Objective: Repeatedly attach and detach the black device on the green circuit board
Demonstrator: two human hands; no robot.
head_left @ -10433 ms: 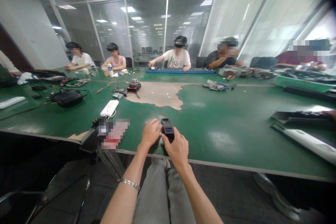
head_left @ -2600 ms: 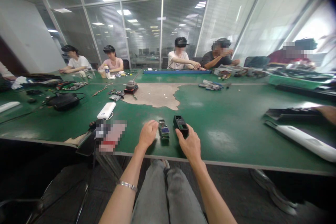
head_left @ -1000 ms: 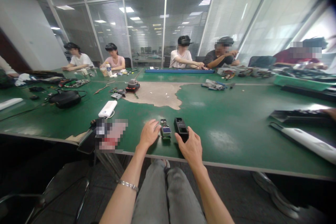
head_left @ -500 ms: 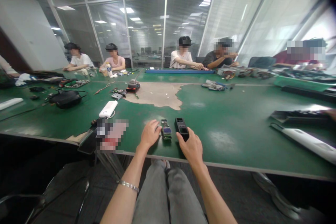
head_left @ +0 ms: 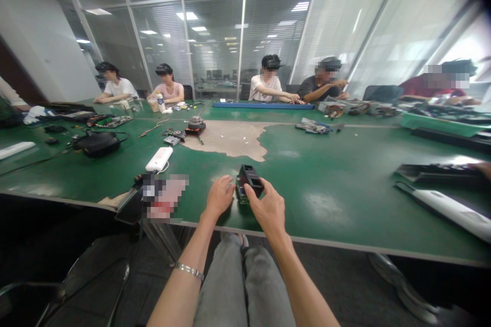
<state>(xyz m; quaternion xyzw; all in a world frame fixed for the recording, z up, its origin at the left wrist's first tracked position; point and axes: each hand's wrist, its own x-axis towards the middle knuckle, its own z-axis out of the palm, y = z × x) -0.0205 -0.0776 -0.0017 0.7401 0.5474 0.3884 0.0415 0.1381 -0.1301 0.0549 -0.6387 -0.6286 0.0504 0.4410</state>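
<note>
My right hand (head_left: 269, 205) grips a black plastic housing (head_left: 250, 176) with rectangular cut-outs, thumb on its near left side and fingers on the right. The housing is tilted over a small green circuit board (head_left: 241, 196) and hides most of it, so I cannot tell whether the two touch. On the board's left, my left hand (head_left: 220, 197) rests with bent fingers spread a little. Its fingertips are close to the board's left edge, and nothing shows in that hand.
A white power bank (head_left: 159, 159) with a cable lies left on the green table (head_left: 326, 163). Beyond are a black pouch (head_left: 100, 143) and electronic parts. A white long device (head_left: 447, 208) lies right. Several people sit across; a blue bar (head_left: 264, 106) lies before one.
My right hand has moved left with the black housing, bringing it from beside the circuit board to above it. My left hand has hardly moved.
</note>
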